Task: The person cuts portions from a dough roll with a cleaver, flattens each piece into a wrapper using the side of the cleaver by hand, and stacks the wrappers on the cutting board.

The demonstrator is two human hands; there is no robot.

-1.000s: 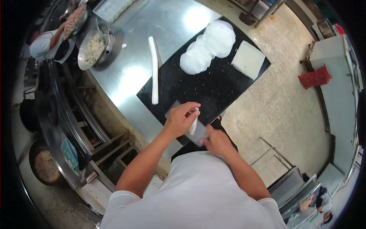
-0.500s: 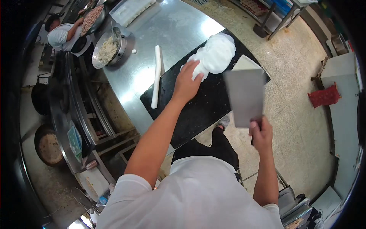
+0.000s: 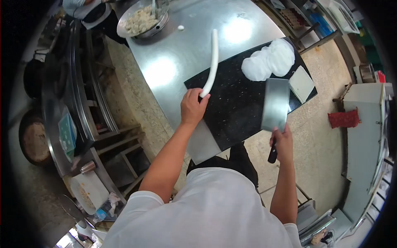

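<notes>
My left hand (image 3: 192, 106) grips the near end of a long white dough roll (image 3: 214, 62), which bends across the left edge of a black board (image 3: 231, 111). In my right hand (image 3: 282, 144) is a cleaver (image 3: 276, 103), held by its dark handle with the broad blade over the board's right side. Several thin white dough rounds (image 3: 269, 60) lie overlapped in a pile at the board's far side. Beside them, by the right corner, rests a folded pale cloth (image 3: 302, 84).
A metal bowl of pale filling (image 3: 142, 22) stands on the steel table (image 3: 190, 47), near a small white dough piece (image 3: 181, 28). Another person (image 3: 93, 12) stands at the upper left. Stoves and a wok (image 3: 35, 138) are on the left. A red mesh sack (image 3: 344, 118) hangs at right.
My left hand has left the pile of dough rounds and taken hold of the dough roll's near end, which now bends. The cleaver stays in my right hand. The view has shifted.
</notes>
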